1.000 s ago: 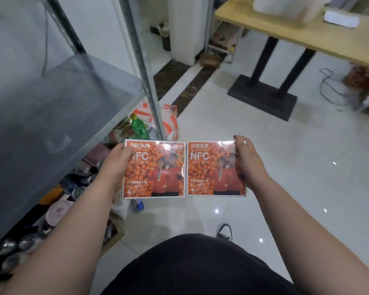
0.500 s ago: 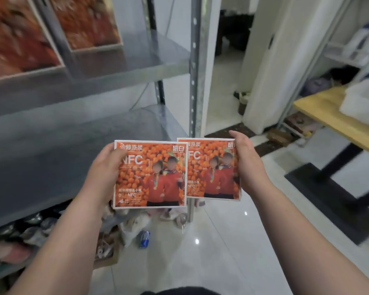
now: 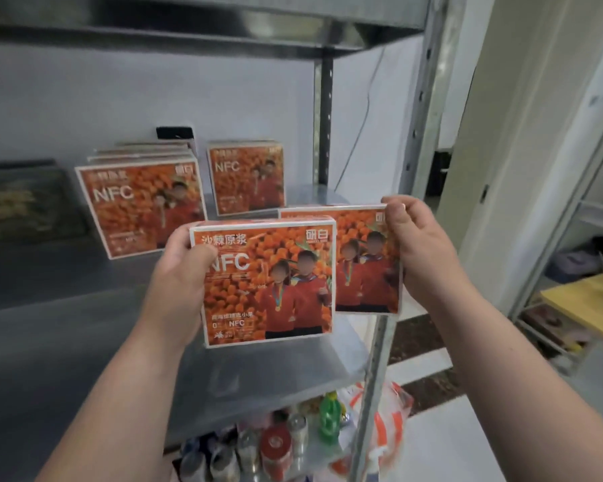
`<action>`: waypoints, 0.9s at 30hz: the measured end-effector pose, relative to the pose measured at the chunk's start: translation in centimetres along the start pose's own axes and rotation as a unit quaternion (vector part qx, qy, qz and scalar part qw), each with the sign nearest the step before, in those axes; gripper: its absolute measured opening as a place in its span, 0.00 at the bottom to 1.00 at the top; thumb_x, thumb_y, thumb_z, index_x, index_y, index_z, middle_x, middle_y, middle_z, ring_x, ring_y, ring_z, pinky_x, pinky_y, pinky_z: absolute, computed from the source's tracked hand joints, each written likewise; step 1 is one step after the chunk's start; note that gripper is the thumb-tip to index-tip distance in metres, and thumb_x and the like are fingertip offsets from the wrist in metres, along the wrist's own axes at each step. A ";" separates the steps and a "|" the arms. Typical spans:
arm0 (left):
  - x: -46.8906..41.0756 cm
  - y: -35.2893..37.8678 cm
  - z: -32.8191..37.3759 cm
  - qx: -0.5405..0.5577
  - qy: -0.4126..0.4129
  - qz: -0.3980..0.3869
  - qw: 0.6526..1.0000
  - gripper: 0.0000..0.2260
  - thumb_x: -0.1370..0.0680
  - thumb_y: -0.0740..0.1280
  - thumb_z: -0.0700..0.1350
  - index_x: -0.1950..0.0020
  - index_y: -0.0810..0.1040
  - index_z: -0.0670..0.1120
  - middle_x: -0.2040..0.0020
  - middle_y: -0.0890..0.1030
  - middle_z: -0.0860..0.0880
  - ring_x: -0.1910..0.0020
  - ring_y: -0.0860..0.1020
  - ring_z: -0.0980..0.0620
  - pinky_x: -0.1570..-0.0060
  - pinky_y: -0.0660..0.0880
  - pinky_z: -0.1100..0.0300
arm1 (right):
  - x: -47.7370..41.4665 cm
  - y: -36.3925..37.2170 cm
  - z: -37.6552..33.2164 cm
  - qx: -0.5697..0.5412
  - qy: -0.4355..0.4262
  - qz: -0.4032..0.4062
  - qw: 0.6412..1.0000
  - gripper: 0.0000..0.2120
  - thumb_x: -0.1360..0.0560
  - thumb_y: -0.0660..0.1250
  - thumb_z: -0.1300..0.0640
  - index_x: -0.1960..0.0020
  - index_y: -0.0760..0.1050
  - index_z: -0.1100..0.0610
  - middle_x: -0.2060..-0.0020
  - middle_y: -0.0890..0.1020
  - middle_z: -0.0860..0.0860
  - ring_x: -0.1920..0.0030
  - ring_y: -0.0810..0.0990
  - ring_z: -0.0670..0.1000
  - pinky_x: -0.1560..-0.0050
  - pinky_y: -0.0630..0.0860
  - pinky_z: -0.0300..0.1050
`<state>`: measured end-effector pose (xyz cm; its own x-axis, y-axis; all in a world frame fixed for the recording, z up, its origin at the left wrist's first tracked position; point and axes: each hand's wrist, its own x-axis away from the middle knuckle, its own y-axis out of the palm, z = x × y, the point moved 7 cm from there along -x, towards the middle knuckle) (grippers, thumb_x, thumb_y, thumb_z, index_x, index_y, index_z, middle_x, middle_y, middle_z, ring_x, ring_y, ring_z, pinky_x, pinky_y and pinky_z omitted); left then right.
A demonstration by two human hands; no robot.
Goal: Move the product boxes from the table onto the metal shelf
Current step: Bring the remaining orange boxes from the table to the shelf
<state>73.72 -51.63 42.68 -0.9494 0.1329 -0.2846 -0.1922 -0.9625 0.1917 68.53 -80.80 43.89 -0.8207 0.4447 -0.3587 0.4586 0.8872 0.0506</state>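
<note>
I hold two orange product boxes upright in front of the metal shelf (image 3: pixel 84 328). My left hand (image 3: pixel 181 276) grips the left edge of the nearer box (image 3: pixel 268 283). My right hand (image 3: pixel 418 245) pinches the right edge of the second box (image 3: pixel 362 259), which sits partly behind the first. Both boxes hover above the shelf's front right corner. On the shelf behind stand a row of several identical boxes (image 3: pixel 143 207) at the left and one more orange box (image 3: pixel 248 179) at the back.
A dark framed item (image 3: pixel 25 200) leans at the shelf's far left. The right shelf post (image 3: pixel 380 360) rises just under the held boxes. Cans, bottles and a bag (image 3: pixel 293 443) crowd the floor below. A yellow table (image 3: pixel 585 304) stands at the right.
My view has swung up from the floor to the shelf. Both hands have carried the boxes up and forward to the shelf level, and the left box now overlaps the right one.
</note>
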 end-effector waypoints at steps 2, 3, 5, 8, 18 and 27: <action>-1.5 -0.1 0.9 0.002 0.011 -0.008 1.000 0.10 0.20 0.57 0.37 0.43 0.74 0.46 0.59 0.84 0.48 0.57 0.85 0.46 0.60 0.81 0.46 | -2.2 1.4 -0.8 0.007 -0.023 -0.005 1.000 0.09 0.20 0.65 0.43 0.45 0.76 0.47 0.55 0.82 0.52 0.60 0.85 0.50 0.59 0.81 0.48; -2.2 0.0 1.3 -0.001 0.016 -0.011 1.000 0.11 0.20 0.57 0.37 0.41 0.73 0.46 0.57 0.85 0.47 0.55 0.85 0.45 0.58 0.81 0.45 | -3.3 1.9 -1.0 0.010 -0.031 -0.006 0.999 0.09 0.20 0.65 0.43 0.45 0.76 0.47 0.54 0.83 0.52 0.59 0.85 0.50 0.59 0.81 0.48; -3.7 0.2 1.8 0.000 0.024 -0.003 1.000 0.12 0.20 0.57 0.36 0.41 0.74 0.47 0.56 0.85 0.46 0.53 0.85 0.43 0.56 0.81 0.42 | -5.6 3.0 -1.3 0.011 -0.039 -0.009 0.999 0.10 0.20 0.65 0.43 0.44 0.76 0.48 0.53 0.84 0.51 0.58 0.85 0.49 0.58 0.81 0.48; -5.8 0.5 2.3 -0.006 0.035 0.024 0.999 0.12 0.21 0.58 0.36 0.42 0.74 0.49 0.59 0.84 0.48 0.56 0.84 0.44 0.55 0.82 0.40 | -9.0 4.7 -1.6 -0.005 -0.037 -0.027 0.999 0.12 0.19 0.65 0.45 0.42 0.77 0.52 0.53 0.85 0.51 0.58 0.84 0.50 0.56 0.82 0.48; -10.1 1.6 2.2 -0.204 0.092 0.142 0.964 0.18 0.22 0.62 0.40 0.39 0.72 0.61 0.50 0.83 0.54 0.55 0.82 0.56 0.63 0.78 0.61 | -16.7 9.8 0.6 -0.023 -0.077 -0.115 0.990 0.10 0.20 0.65 0.45 0.41 0.75 0.47 0.55 0.84 0.45 0.60 0.82 0.42 0.60 0.79 0.41; -10.6 1.9 3.5 -0.524 0.175 0.092 0.828 0.25 0.25 0.71 0.44 0.32 0.67 0.61 0.31 0.59 0.62 0.36 0.62 0.60 0.39 0.68 0.59 | -20.6 12.3 0.9 0.242 -0.183 -0.215 0.928 0.07 0.19 0.65 0.49 0.44 0.77 0.39 0.48 0.82 0.40 0.50 0.81 0.44 0.53 0.79 0.44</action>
<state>82.56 -54.02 49.38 -0.7735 0.0604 -0.6309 0.4432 -0.6600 -0.6066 91.43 -79.16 51.09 -0.8332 -0.0873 -0.5461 0.2884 0.7740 -0.5637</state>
